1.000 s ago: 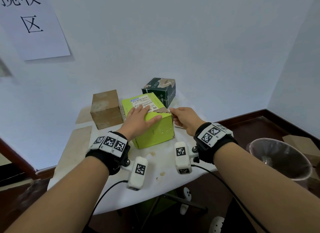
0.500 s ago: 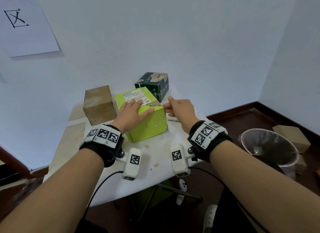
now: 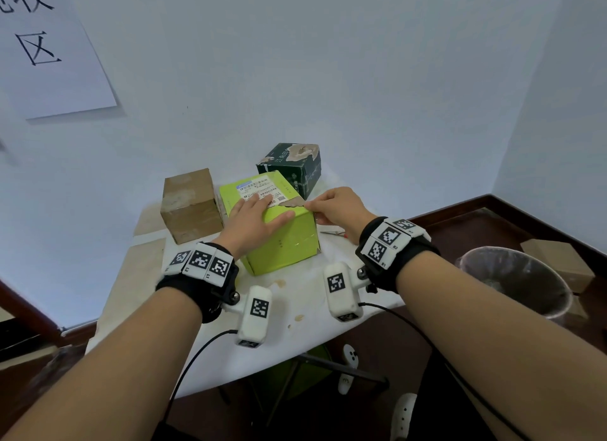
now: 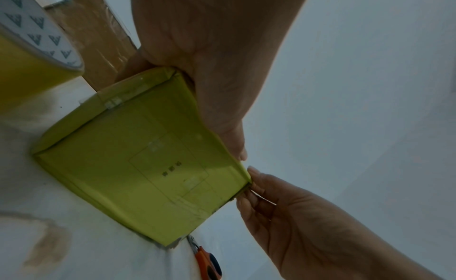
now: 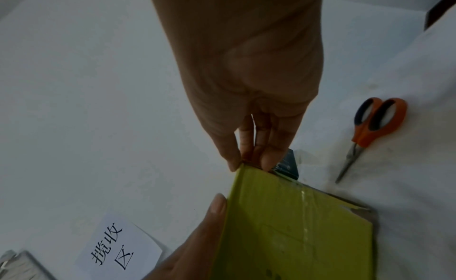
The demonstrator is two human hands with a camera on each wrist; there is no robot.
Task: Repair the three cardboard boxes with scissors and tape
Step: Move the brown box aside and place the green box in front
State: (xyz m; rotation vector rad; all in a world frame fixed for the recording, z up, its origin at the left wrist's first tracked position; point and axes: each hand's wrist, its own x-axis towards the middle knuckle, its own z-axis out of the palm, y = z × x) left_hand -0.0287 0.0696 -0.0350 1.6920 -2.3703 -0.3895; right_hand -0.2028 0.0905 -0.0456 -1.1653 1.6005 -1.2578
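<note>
A lime-green box (image 3: 282, 243) with a shipping label stands mid-table, its top right corner torn. My left hand (image 3: 267, 211) lies flat on its top, fingers straight, pressing down. The right hand (image 3: 310, 206) pinches that torn corner between thumb and fingers, as the right wrist view shows (image 5: 244, 163). A brown box (image 3: 190, 204) stands to the left of the green one, and a dark green box (image 3: 292, 168) stands behind it. Orange-handled scissors (image 5: 370, 132) lie on the table right of the green box. A roll of tape (image 4: 29, 50) sits near its left side.
The white table (image 3: 295, 309) is small and stained, with its front edge close to my wrists. A lined waste bin (image 3: 512, 276) and a cardboard box (image 3: 558, 260) are on the floor to the right. A paper sign (image 3: 49, 46) hangs on the wall.
Both hands stay on the green box, the left flat on top and the right at the torn corner. Only the head view has shifted a little.
</note>
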